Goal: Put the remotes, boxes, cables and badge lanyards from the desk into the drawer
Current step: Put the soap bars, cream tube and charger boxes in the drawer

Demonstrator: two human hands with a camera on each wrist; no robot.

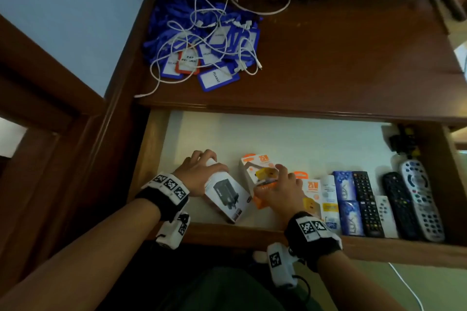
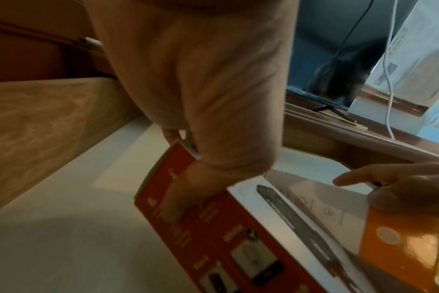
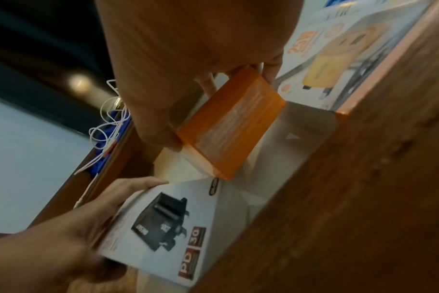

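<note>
In the open drawer [image 1: 278, 134], the left hand [image 1: 199, 174] grips a white charger box [image 1: 227, 197] by its far end, and the right hand [image 1: 280, 192] holds an orange charger box [image 1: 257, 171] just beside it. Further right lie more boxes [image 1: 346, 204] and remotes [image 1: 409, 199], while the blue badge lanyards [image 1: 214, 58] and white cables [image 1: 192, 20] sit tangled on the counter [image 1: 341, 58].
</note>
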